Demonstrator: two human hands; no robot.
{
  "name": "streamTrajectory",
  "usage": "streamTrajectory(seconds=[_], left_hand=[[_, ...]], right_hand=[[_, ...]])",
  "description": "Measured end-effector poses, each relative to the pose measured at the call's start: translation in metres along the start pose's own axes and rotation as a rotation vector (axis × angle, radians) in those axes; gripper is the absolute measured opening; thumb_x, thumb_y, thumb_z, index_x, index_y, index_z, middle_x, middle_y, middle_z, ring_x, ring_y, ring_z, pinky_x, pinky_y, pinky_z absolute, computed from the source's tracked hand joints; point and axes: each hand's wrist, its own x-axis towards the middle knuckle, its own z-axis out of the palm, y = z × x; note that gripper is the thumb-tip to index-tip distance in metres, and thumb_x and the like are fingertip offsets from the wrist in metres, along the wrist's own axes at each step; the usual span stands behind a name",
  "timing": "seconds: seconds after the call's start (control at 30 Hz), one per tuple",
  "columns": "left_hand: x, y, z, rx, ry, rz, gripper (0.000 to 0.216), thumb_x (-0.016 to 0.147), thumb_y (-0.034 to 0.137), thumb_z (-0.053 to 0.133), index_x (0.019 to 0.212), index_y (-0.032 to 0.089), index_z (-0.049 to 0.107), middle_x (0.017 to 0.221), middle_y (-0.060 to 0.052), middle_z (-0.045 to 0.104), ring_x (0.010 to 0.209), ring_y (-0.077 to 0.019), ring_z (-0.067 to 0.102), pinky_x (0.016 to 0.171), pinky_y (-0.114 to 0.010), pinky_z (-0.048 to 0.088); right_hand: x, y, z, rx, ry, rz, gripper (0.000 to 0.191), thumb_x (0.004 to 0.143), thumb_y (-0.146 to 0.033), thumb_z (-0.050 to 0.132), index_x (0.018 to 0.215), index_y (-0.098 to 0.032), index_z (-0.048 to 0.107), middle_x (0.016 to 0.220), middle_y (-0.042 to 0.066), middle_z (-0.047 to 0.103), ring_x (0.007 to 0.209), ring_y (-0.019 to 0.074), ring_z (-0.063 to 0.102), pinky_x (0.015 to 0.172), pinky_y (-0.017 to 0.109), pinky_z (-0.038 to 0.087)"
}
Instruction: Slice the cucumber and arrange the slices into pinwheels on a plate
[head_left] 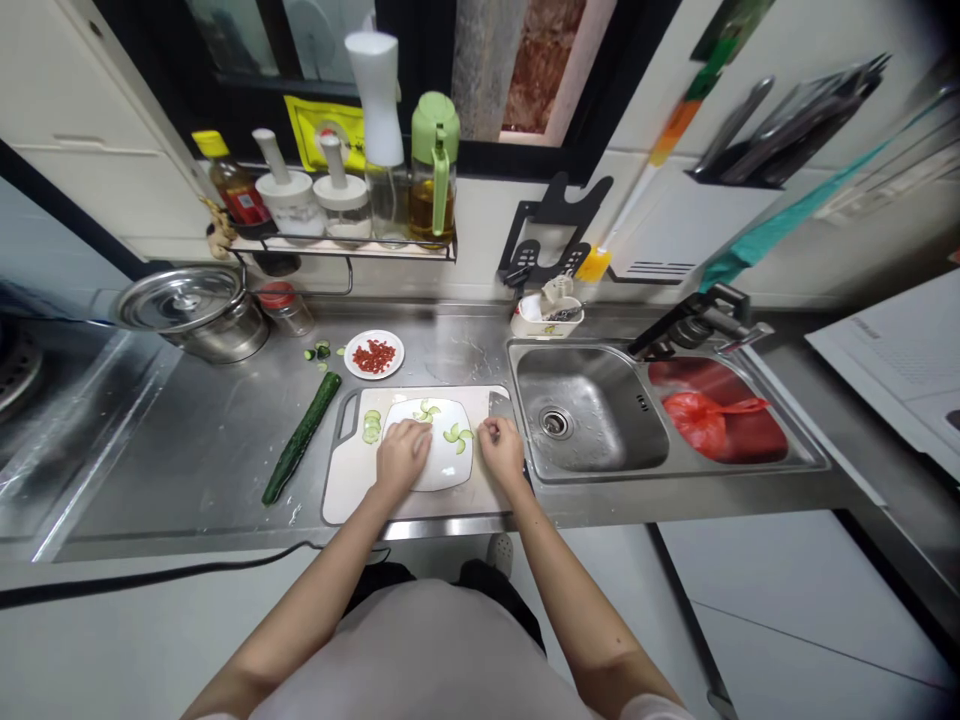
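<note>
On steel counter (195, 430) — cutting board (352, 485).

a shiny metal kitchen counter (195, 440) runs across the view. at its back left stands a lidded steel pot (225, 330), and just beside that, a clear jar with a red lid (294, 313). further right sits a small round white dish (400, 355), with some green cucumber scraps (323, 350) near its left side. in front of these, a whole dark green cucumber (302, 438) lies slantwise, left of a pale chopping board (352, 478) lying flat near the front edge.
</note>
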Motion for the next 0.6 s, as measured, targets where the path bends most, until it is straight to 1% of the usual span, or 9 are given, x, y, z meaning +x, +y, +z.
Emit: streamTrajectory(seconds=[0.07, 0.1, 0.17, 0.23, 0.33, 0.47, 0.6], left_hand=[[-0.004, 0.004, 0.003, 0.058, -0.102, 0.211, 0.028, 0.092, 0.026, 0.05, 0.113, 0.025, 0.067, 0.115, -0.007, 0.066, 0.11, -0.0239, 0.054, 0.09, -0.036, 0.044], [-0.005, 0.005, 0.005, 0.083, -0.142, 0.284, 0.03, 0.092, 0.025, 0.049, 0.117, 0.026, 0.066, 0.12, -0.007, 0.064, 0.116, -0.0251, 0.05, 0.092, -0.038, 0.042], [-0.006, 0.007, 0.011, 0.126, -0.186, 0.352, 0.034, 0.093, 0.023, 0.048, 0.123, 0.026, 0.063, 0.127, -0.007, 0.061, 0.124, -0.0269, 0.045, 0.097, -0.042, 0.039], [-0.007, 0.006, 0.016, 0.152, -0.21, 0.367, 0.035, 0.093, 0.024, 0.047, 0.126, 0.026, 0.061, 0.13, -0.007, 0.06, 0.127, -0.0279, 0.042, 0.099, -0.044, 0.037], [-0.008, 0.002, 0.021, 0.172, -0.224, 0.369, 0.036, 0.094, 0.026, 0.046, 0.128, 0.026, 0.059, 0.131, -0.008, 0.06, 0.13, -0.0286, 0.041, 0.1, -0.045, 0.035], [-0.009, 0.0, 0.024, 0.195, -0.22, 0.366, 0.036, 0.095, 0.029, 0.045, 0.127, 0.024, 0.06, 0.131, -0.009, 0.06, 0.13, -0.0297, 0.041, 0.101, -0.047, 0.033], [-0.009, 0.0, 0.024, 0.201, -0.217, 0.375, 0.036, 0.095, 0.032, 0.046, 0.127, 0.024, 0.06, 0.13, -0.009, 0.06, 0.13, -0.0295, 0.041, 0.1, -0.047, 0.033]], right_hand=[[-0.003, 0.0, 0.001, -0.028, -0.042, -0.046, 0.025, 0.088, -0.033, 0.048, 0.093, -0.019, 0.067, 0.089, 0.004, 0.06, 0.08, 0.0175, 0.055, 0.071, 0.027, 0.039], [-0.005, 0.0, 0.002, -0.048, -0.062, -0.07, 0.024, 0.089, -0.033, 0.047, 0.094, -0.02, 0.068, 0.091, 0.005, 0.06, 0.081, 0.0174, 0.055, 0.071, 0.026, 0.038], [-0.009, -0.002, 0.003, -0.095, -0.089, -0.105, 0.024, 0.09, -0.032, 0.048, 0.094, -0.021, 0.068, 0.094, 0.005, 0.06, 0.083, 0.0176, 0.055, 0.071, 0.026, 0.038], [-0.012, -0.004, 0.004, -0.135, -0.1, -0.119, 0.023, 0.09, -0.032, 0.048, 0.096, -0.022, 0.068, 0.096, 0.005, 0.059, 0.085, 0.0179, 0.055, 0.07, 0.026, 0.037], [-0.014, -0.007, 0.005, -0.173, -0.107, -0.093, 0.023, 0.091, -0.034, 0.049, 0.098, -0.022, 0.067, 0.097, 0.005, 0.059, 0.084, 0.0177, 0.054, 0.069, 0.026, 0.036], [-0.014, -0.008, 0.008, -0.195, -0.114, -0.05, 0.022, 0.091, -0.036, 0.051, 0.096, -0.022, 0.067, 0.097, 0.004, 0.059, 0.083, 0.0171, 0.054, 0.068, 0.025, 0.035], [-0.014, -0.007, 0.009, -0.204, -0.117, -0.043, 0.021, 0.091, -0.036, 0.052, 0.093, -0.021, 0.067, 0.096, 0.004, 0.058, 0.082, 0.0166, 0.053, 0.067, 0.025, 0.033]])
